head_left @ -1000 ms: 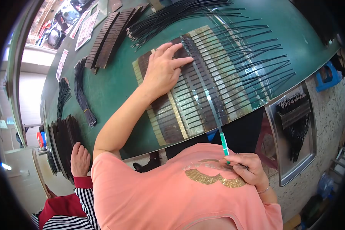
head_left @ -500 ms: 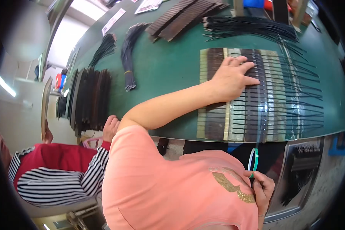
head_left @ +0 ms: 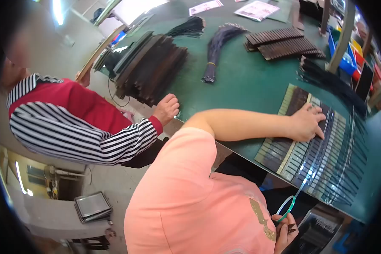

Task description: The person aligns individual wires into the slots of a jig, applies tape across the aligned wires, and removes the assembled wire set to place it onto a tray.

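Reaching across the near edge, the left hand [head_left: 307, 122] rests on the slotted board [head_left: 279, 154], fingers spread. The right hand [head_left: 286, 230], fingers closed on the tape roll [head_left: 293, 207], sits below that edge, the tape strip [head_left: 305, 183] stretched between. Green tabletop [head_left: 237, 86] separates the board from a banded bundle [head_left: 216, 53]; a co-worker's hand [head_left: 167, 109] is well apart, by the edge.

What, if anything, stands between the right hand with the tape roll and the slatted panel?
Nothing visible: the tape strip runs from the green roll in the right hand past the near edge of the table onto the slatted panel. The left hand lies farther up the panel.
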Tool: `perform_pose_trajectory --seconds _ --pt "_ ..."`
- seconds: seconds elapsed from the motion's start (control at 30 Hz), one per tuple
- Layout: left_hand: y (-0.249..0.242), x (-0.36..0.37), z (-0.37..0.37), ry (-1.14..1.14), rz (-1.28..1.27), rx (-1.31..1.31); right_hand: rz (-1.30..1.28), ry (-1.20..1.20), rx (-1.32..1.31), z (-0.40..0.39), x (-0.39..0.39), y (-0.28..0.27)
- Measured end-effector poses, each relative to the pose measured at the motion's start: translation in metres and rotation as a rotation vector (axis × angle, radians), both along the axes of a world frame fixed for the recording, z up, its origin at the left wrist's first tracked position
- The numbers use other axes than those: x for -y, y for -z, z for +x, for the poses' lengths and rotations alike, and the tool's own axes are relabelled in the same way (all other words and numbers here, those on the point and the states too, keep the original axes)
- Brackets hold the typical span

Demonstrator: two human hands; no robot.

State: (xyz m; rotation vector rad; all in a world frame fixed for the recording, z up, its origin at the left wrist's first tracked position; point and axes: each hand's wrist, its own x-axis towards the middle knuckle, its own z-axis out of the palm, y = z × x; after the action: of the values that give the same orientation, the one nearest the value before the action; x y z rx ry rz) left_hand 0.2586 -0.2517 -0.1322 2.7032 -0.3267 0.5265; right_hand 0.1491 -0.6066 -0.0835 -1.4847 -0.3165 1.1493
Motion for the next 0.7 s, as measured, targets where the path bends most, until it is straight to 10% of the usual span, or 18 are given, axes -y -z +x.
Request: perform_pose_trajectory --seconds 0.4,0.53,0.7 --pt "-0.004 0.005 -0.006 -0.001 -0.123 0.016 0.050 -0.237 0.575 0.010 -0.004 -0.025" --pt "-0.006 0.007 -0.009 -0.029 -0.086 0.040 -0.039 0.103 0.010 -0.008 0.002 -0.002" --pt "-0.007 0.005 -0.008 -0.017 -0.035 0.040 0.051 0.150 0.248 -0.014 -0.001 0.013"
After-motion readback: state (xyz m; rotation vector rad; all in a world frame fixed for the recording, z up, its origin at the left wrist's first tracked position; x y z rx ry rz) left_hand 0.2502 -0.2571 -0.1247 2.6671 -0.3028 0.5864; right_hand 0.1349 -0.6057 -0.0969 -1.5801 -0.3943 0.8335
